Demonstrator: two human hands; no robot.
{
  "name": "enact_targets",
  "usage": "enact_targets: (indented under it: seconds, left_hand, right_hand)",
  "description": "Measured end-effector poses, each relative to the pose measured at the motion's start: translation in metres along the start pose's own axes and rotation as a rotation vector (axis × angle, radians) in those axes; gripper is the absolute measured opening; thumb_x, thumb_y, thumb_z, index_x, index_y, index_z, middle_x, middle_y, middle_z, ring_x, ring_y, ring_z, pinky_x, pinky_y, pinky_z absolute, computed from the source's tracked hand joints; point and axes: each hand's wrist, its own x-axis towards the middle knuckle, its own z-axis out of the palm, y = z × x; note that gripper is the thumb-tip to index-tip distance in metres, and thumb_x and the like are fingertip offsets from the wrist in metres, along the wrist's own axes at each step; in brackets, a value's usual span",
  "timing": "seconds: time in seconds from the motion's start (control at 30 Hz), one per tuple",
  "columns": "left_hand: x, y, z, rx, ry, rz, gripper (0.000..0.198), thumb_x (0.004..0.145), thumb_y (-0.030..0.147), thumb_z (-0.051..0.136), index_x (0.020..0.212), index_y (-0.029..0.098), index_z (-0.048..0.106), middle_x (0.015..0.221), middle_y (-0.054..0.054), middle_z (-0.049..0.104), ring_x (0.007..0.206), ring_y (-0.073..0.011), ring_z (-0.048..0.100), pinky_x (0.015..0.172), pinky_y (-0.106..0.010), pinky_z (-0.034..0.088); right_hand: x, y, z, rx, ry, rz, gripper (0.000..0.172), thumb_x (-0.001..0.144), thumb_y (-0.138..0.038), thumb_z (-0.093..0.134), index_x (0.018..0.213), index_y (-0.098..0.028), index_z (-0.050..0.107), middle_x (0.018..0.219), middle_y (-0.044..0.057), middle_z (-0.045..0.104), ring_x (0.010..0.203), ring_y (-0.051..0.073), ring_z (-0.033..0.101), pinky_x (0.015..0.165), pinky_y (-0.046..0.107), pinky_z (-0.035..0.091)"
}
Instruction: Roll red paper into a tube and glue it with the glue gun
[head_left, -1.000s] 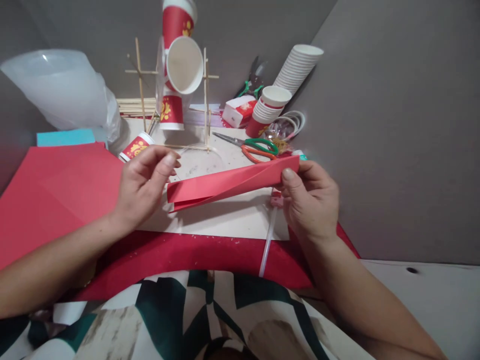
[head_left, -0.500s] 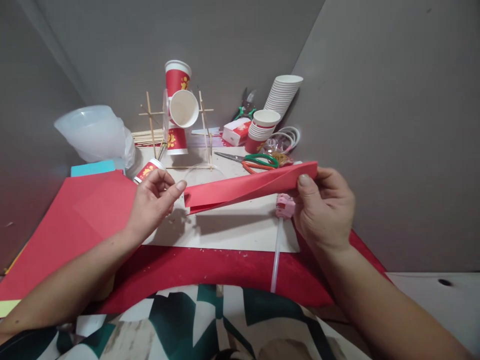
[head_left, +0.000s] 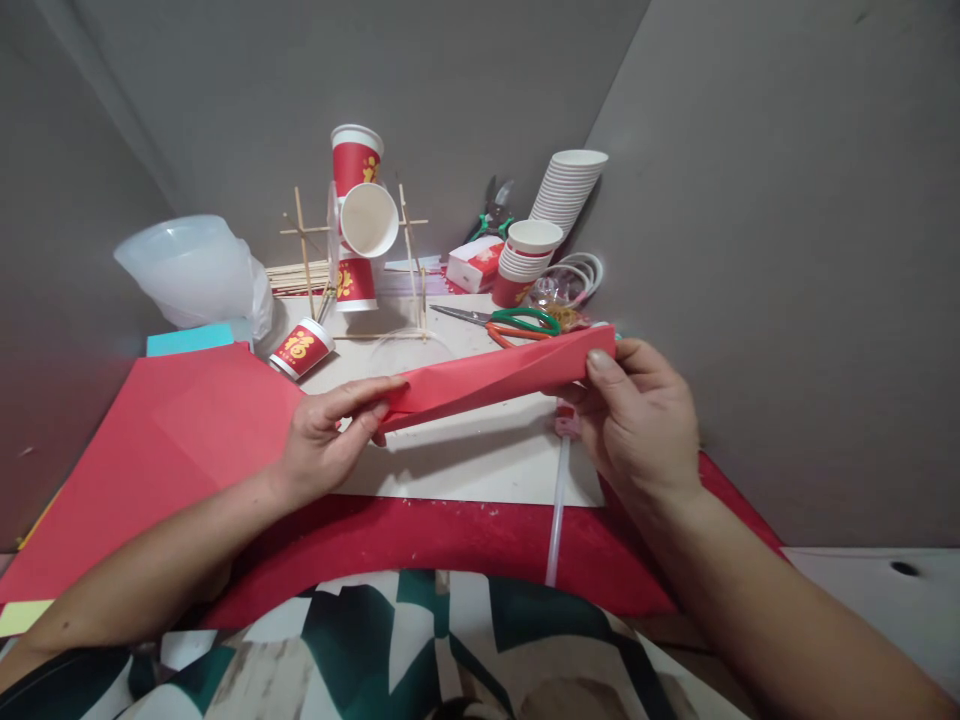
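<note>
A long folded strip of red paper (head_left: 495,377) hangs in the air above the pale work board (head_left: 480,460). My right hand (head_left: 637,420) pinches its right end, thumb on top. My left hand (head_left: 330,440) grips its left end between thumb and fingers. The strip slopes slightly down toward the left. Under my right hand lies a pink-headed tool with a white tube (head_left: 557,510), partly hidden by the hand.
Large red paper sheets (head_left: 180,440) cover the left and front. Behind stand a stick frame with red paper cups (head_left: 358,225), a fallen cup (head_left: 301,349), scissors (head_left: 517,322), cup stacks (head_left: 559,200), a small red-white box (head_left: 474,262), a plastic bag (head_left: 195,270) and grey walls (head_left: 750,250).
My left hand, which held nothing a moment ago, has moved right and taken hold of the strip's left end. The strip has dropped slightly. The camera tilted down earlier.
</note>
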Motion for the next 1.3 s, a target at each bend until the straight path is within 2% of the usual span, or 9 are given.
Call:
enact_targets:
  seconds: [0.17, 0.27, 0.37, 0.5, 0.63, 0.73, 0.9, 1.07, 1.3]
  left_hand:
    - [0.0, -0.001, -0.006, 0.004, -0.145, 0.141, 0.038, 0.102, 0.026, 0.048, 0.137, 0.025, 0.064, 0.11, -0.009, 0.077, 0.071, -0.0134, 0.072, 0.07, -0.026, 0.059]
    - [0.001, 0.001, -0.005, -0.016, -0.178, 0.138, 0.043, 0.098, 0.03, 0.058, 0.141, 0.027, 0.06, 0.109, -0.008, 0.077, 0.073, -0.0154, 0.074, 0.07, -0.027, 0.059]
    - [0.002, 0.003, 0.001, 0.018, -0.086, 0.043, 0.046, 0.085, 0.025, 0.076, 0.131, 0.027, 0.068, 0.115, -0.008, 0.075, 0.067, -0.0144, 0.074, 0.064, -0.025, 0.058]
    - [0.003, 0.008, 0.008, -0.097, 0.029, -0.137, 0.012, 0.086, 0.03, 0.075, 0.092, 0.02, 0.078, 0.072, -0.001, 0.075, 0.057, -0.0142, 0.07, 0.055, -0.024, 0.057]
    - [0.007, 0.009, 0.005, -0.125, 0.067, -0.257, 0.026, 0.088, 0.036, 0.072, 0.068, 0.019, 0.071, 0.061, -0.001, 0.073, 0.056, -0.013, 0.067, 0.059, -0.024, 0.055]
    - [0.011, 0.007, 0.001, -0.111, 0.124, -0.284, 0.032, 0.088, 0.036, 0.072, 0.062, 0.019, 0.065, 0.058, 0.0, 0.071, 0.054, -0.0117, 0.064, 0.061, -0.024, 0.053]
    - [0.013, 0.01, 0.0, -0.013, 0.223, -0.229, 0.031, 0.086, 0.029, 0.07, 0.058, 0.02, 0.061, 0.052, 0.003, 0.066, 0.049, -0.0106, 0.06, 0.055, -0.023, 0.048]
    - [0.01, 0.01, 0.0, 0.107, 0.264, -0.163, 0.035, 0.085, 0.028, 0.07, 0.054, 0.021, 0.054, 0.049, 0.003, 0.063, 0.045, -0.0098, 0.054, 0.048, -0.023, 0.043]
    - [0.015, 0.009, 0.0, -0.035, 0.374, -0.199, 0.035, 0.078, 0.027, 0.076, 0.062, 0.023, 0.045, 0.044, 0.01, 0.045, 0.036, -0.0095, 0.05, 0.038, -0.022, 0.041]
  right_hand:
    - [0.001, -0.001, 0.004, 0.076, 0.044, -0.041, 0.035, 0.067, -0.04, 0.089, 0.079, -0.02, 0.064, 0.077, -0.002, 0.068, 0.061, 0.011, 0.064, 0.029, 0.014, 0.029]
    - [0.002, -0.001, 0.004, 0.066, 0.061, -0.051, 0.036, 0.066, -0.041, 0.09, 0.077, -0.021, 0.062, 0.074, -0.003, 0.066, 0.059, 0.009, 0.061, 0.033, 0.014, 0.034]
    - [0.002, 0.002, 0.003, 0.017, 0.04, -0.045, 0.034, 0.072, -0.044, 0.085, 0.079, -0.022, 0.06, 0.075, -0.004, 0.065, 0.059, 0.009, 0.06, 0.038, 0.016, 0.04]
    - [0.001, 0.005, 0.001, -0.04, -0.024, -0.035, 0.027, 0.08, -0.043, 0.078, 0.085, -0.024, 0.059, 0.085, -0.002, 0.067, 0.065, 0.012, 0.063, 0.045, 0.021, 0.046]
    - [-0.002, 0.005, 0.002, -0.041, -0.032, -0.039, 0.025, 0.079, -0.043, 0.078, 0.086, -0.026, 0.061, 0.09, -0.001, 0.069, 0.079, 0.016, 0.069, 0.046, 0.02, 0.048]
    - [-0.006, 0.002, 0.005, -0.049, -0.053, -0.058, 0.027, 0.077, -0.046, 0.08, 0.087, -0.027, 0.063, 0.092, 0.001, 0.071, 0.083, 0.019, 0.071, 0.047, 0.022, 0.051]
    - [-0.009, 0.003, 0.005, -0.063, -0.151, -0.071, 0.026, 0.076, -0.047, 0.082, 0.091, -0.029, 0.072, 0.093, 0.003, 0.075, 0.085, 0.022, 0.072, 0.07, 0.036, 0.062]
    - [-0.009, 0.012, -0.003, -0.191, -0.172, -0.121, 0.02, 0.08, -0.044, 0.08, 0.096, -0.032, 0.078, 0.099, 0.001, 0.078, 0.092, 0.024, 0.073, 0.086, 0.043, 0.06]
    - [-0.012, 0.007, -0.004, -0.233, -0.237, -0.184, 0.02, 0.081, -0.043, 0.079, 0.098, -0.033, 0.079, 0.106, 0.001, 0.077, 0.104, 0.026, 0.071, 0.097, 0.044, 0.054]
